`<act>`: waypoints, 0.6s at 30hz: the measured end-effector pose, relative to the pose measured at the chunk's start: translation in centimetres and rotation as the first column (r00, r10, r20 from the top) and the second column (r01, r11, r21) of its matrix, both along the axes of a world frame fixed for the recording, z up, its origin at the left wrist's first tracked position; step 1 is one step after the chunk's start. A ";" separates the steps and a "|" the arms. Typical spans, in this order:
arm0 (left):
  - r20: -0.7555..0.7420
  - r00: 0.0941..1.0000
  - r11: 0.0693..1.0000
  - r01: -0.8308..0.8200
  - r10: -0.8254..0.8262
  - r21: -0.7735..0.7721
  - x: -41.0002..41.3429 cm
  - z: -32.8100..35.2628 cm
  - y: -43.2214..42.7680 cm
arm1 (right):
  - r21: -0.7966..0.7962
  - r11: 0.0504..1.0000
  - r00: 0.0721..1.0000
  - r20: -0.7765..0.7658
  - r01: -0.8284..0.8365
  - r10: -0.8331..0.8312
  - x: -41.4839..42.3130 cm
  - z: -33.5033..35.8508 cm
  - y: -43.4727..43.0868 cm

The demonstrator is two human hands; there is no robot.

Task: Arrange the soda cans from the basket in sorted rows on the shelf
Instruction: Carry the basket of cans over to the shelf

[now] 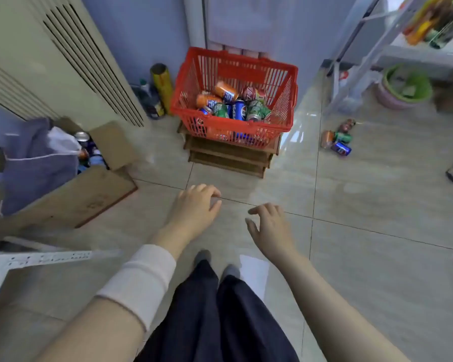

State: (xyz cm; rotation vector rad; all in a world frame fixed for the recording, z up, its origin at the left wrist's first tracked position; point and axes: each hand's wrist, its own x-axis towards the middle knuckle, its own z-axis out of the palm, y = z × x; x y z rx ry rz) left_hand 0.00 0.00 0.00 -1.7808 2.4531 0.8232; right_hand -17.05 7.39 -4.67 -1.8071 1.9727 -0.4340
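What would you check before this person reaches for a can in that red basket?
1. Free left hand: ok, open, holding nothing.
2. Free right hand: ok, open too.
3. Mixed cans in basket: ok, piled inside.
4. Both hands at basket: not ok, short of it.
5. No stray cans on floor: not ok, a few lie at right.
6. Room on shelf: cannot tell, mostly out of view.

A blue can (239,111) in the basket (246,69) reads "PEPSI".
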 end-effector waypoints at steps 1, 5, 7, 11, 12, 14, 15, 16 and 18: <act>0.037 0.999 0.999 0.002 -0.004 0.052 0.0 -0.3 0.6 | 0.014 1.000 1.000 -0.019 0.000 0.000 0.0 -0.8 0.6; 0.073 0.997 0.986 -0.018 0.006 0.166 0.3 -3.1 2.5 | 0.093 0.996 0.997 -0.079 -0.012 0.020 0.3 -2.3 2.4; 0.075 0.997 0.976 -0.049 0.034 0.212 0.5 -4.2 2.5 | 0.112 0.994 0.999 -0.053 -0.009 0.015 0.0 -3.3 2.5; 0.091 0.995 0.959 -0.064 0.041 0.275 0.4 -5.4 1.2 | 0.235 0.971 0.998 -0.046 0.044 -0.034 -0.5 -3.9 1.3; 0.091 0.995 0.955 -0.060 0.035 0.289 0.4 -5.5 0.6 | 0.277 0.959 0.998 -0.039 0.055 -0.046 -0.6 -4.0 0.7; 0.092 0.996 0.953 -0.040 0.012 0.302 0.4 -5.9 -1.0 | 0.315 0.946 0.997 -0.044 0.079 -0.068 -1.1 -4.1 -0.9; 0.090 0.996 0.952 -0.030 0.003 0.304 0.5 -6.0 -2.0 | 0.311 0.945 0.995 -0.037 0.099 -0.092 -1.3 -4.1 -1.8; 0.091 0.996 0.951 -0.026 -0.002 0.308 0.5 -6.0 -3.0 | 0.306 0.944 0.992 -0.029 0.122 -0.119 -1.6 -4.0 -2.7; 0.087 0.996 0.953 -0.018 -0.009 0.303 0.7 -5.9 -5.1 | 0.322 0.934 0.988 -0.033 0.154 -0.152 -2.1 -3.7 -4.5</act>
